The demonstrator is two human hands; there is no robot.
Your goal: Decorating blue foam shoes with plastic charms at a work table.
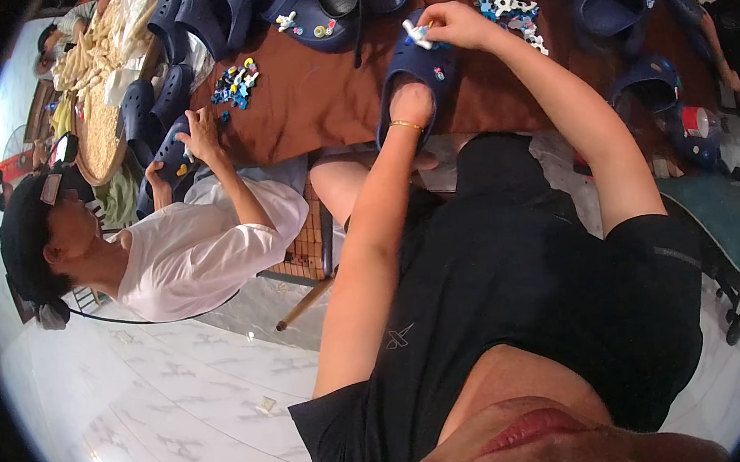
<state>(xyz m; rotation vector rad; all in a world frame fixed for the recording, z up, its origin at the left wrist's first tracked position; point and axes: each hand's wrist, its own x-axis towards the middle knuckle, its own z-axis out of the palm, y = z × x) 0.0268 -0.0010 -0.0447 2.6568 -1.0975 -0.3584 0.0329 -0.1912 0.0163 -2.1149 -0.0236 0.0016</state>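
My left hand is pushed into the opening of a navy clog, holding it from inside at the table's near edge; its fingers are hidden in the shoe. At the clog's toe, my right hand pinches a small white piece, which looks like a shoe charm, against the upper. Another small charm sits on the clog's right side. Just right of my right hand lies a pile of white, blue and black charms.
A brown cloth covers the table. Other navy clogs stand along its far side and right. A second charm pile lies left. At the left a person in white handles another clog. A chair stands right.
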